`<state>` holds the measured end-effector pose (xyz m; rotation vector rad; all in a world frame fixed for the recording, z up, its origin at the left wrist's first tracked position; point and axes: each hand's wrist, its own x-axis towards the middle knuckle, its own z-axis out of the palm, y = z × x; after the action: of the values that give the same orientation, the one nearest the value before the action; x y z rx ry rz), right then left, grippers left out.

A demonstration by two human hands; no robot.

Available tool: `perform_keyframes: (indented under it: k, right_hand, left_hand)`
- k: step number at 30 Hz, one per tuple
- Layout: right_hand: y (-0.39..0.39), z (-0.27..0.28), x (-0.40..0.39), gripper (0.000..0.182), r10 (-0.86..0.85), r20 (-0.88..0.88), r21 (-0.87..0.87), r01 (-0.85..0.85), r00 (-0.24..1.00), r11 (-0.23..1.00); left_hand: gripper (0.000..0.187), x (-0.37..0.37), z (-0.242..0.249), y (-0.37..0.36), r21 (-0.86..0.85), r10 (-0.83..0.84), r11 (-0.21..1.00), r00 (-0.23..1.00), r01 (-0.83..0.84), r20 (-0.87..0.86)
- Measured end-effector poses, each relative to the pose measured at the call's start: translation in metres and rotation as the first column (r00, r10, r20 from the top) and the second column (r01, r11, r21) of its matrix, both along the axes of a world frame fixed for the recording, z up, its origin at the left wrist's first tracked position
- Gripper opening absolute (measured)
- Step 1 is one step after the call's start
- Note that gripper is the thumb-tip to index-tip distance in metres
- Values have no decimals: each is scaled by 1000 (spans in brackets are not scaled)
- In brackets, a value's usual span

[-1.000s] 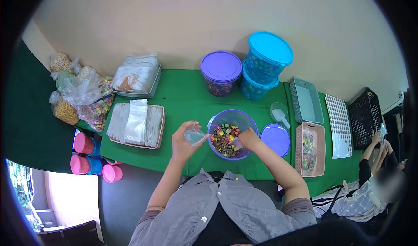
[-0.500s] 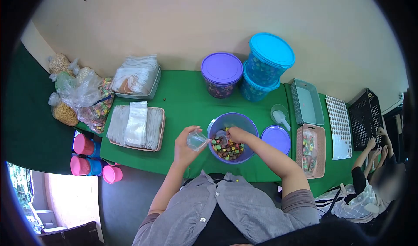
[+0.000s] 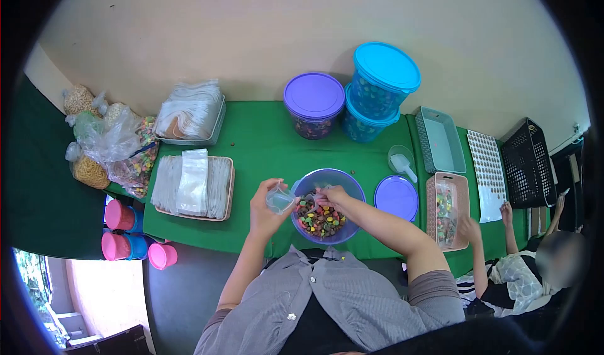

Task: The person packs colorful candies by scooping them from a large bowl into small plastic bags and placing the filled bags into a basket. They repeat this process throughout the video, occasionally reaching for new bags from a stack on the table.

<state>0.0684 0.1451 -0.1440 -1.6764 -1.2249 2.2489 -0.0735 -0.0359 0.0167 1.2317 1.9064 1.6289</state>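
In front of me a purple tub [image 3: 360,194] holds many small candies [image 3: 322,221] in brown, red, yellow and green. My left hand [image 3: 265,205] grips a clear plastic pouch [image 3: 280,199] at the tub's left rim, its mouth turned toward the tub. Reaching in over the right rim, my right hand [image 3: 332,195] is closed on a translucent scoop [image 3: 311,201] just above the candies. The tub's round purple lid [image 3: 396,199] lies on the green table to the right.
Baskets of clear bags [image 3: 165,188] stand left. Lidded tubs [image 3: 314,97] line the back. A clear cup with a white scoop [image 3: 402,162], a pink basket with filled packets [image 3: 445,216] and a black crate [image 3: 527,166] are right. A co-worker's hand [image 3: 469,229] is near the pink basket.
The scoop in my right hand has shifted left, toward the pouch, and sits higher over the candies. The co-worker's hands have moved apart, one toward the pink basket.
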Motion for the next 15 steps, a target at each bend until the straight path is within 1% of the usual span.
perform_keyframes:
  k: [1, 3, 4, 6, 7, 9, 10, 12, 13, 15]
  right_hand:
    - [0, 1, 3, 25, 2, -1, 1, -2, 1000, 1000]
    - [0, 8, 10, 24, -109, -104, 2, 110, 989, 994]
    - [-2, 16, 12, 24, -105, -102, 2, 106, 989, 994]
    - [-7, 34, 17, 21, -185, -178, 81, 202, 966, 976]
    - [-10, 43, 20, 21, -187, -177, 83, 204, 966, 976]
    - [-17, 58, 27, 22, -195, -305, 169, 254, 932, 952]
    - [-20, 62, 30, 22, -198, -306, 169, 258, 931, 951]
    - [-24, 69, 36, 24, -257, -320, 143, 314, 912, 939]
    - [-26, 72, 40, 24, -260, -324, 143, 319, 910, 937]
    - [-32, 81, 52, 23, -290, -395, 87, 350, 872, 933]
  left_hand:
    - [55, -1, -2, 0, 1, 2, 1000, 1000, -2, -1]
    - [56, -4, -4, -2, -13, 3, 1000, 1000, -3, 11]
    - [56, -5, -5, -2, -12, 7, 1000, 1000, -7, 13]
    - [55, -7, -5, -1, 11, 32, 999, 999, -32, -10]
    - [55, -7, -5, 0, 12, 30, 999, 1000, -30, -8]
    - [55, -6, -5, 3, 64, 79, 995, 997, -79, 1]
    - [55, -5, -4, 5, 64, 75, 995, 997, -75, 1]
    - [59, -2, 0, 9, 179, 75, 981, 997, -77, 19]
    - [59, -1, 2, 11, 181, 71, 981, 997, -73, 16]
    - [66, 1, 6, 13, 276, 70, 959, 998, -69, 4]
